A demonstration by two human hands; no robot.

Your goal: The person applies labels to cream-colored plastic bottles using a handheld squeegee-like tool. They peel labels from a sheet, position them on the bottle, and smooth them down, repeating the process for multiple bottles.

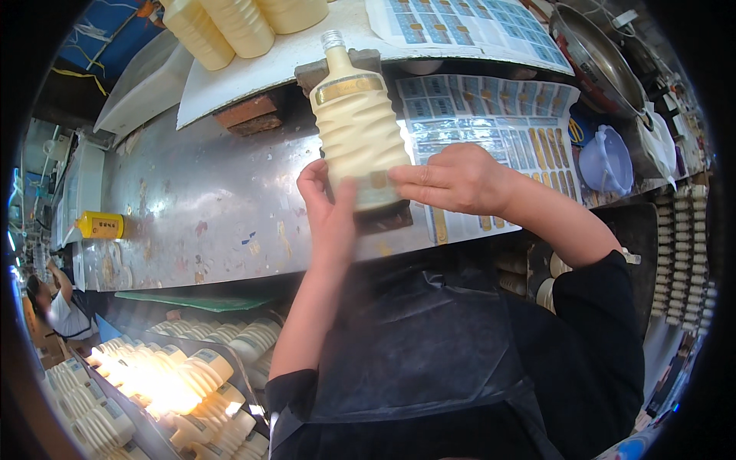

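A cream bottle (360, 126) with wavy ridges and a silver cap lies tilted away from me, propped on dark blocks on the metal table. It has a gold band near its shoulder and a blue-grey label (371, 181) low on its front. My left hand (331, 207) grips the bottle's lower left side, thumb on the front and fingers at the edge. Two outstretched fingers of my right hand (452, 180) press flat on the label's right end; the other fingers are curled.
Printed label sheets (491, 126) lie right of the bottle, more on the white shelf board (353, 46). A brick (249, 115) sits under that board. A yellow bottle (101, 225) stands left, a lavender bucket (606, 159) right. Many cream bottles (207, 368) fill crates lower left. Another person (69, 307) is far left.
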